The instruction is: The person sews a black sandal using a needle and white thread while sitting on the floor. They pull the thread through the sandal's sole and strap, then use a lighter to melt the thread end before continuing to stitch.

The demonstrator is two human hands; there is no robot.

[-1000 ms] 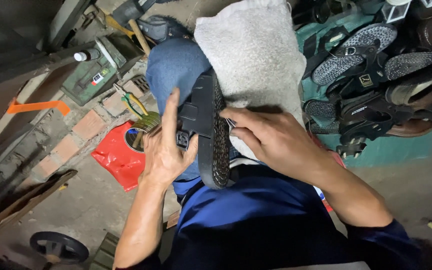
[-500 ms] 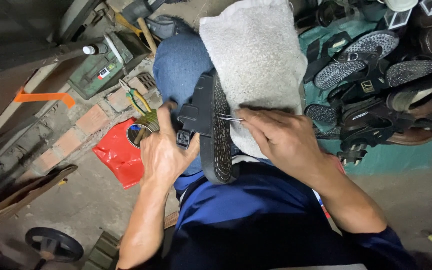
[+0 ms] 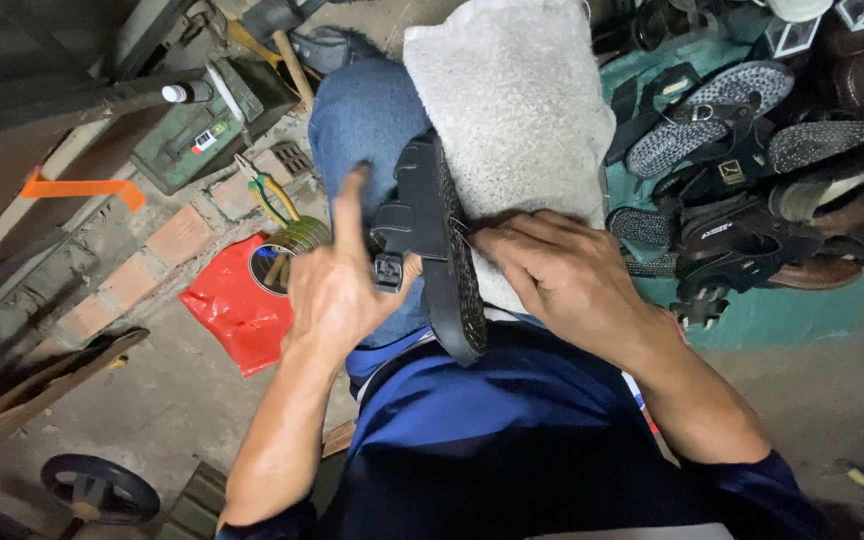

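Note:
A black sandal (image 3: 449,262) with a studded sole stands on edge between my knees, against a grey cloth (image 3: 517,105) draped over my right leg. My left hand (image 3: 337,285) grips its strap side, index finger raised. My right hand (image 3: 562,275) presses on the sole's edge with pinched fingertips; a thin needle-like tool seems to sit there, but I cannot tell for sure. My jeans (image 3: 362,125) and blue shirt (image 3: 492,430) fill the lower middle.
A pile of dark sandals and shoes (image 3: 752,190) lies on a teal mat at right. Left of my knee: pliers (image 3: 272,195), a thread spool (image 3: 297,238), a red plastic bag (image 3: 227,305), a green metal box (image 3: 202,130), a hammer handle (image 3: 287,60), a small wheel (image 3: 102,488).
My left index finger has lifted off the sandal. The right hand stays at the sole's edge. The view has shifted slightly.

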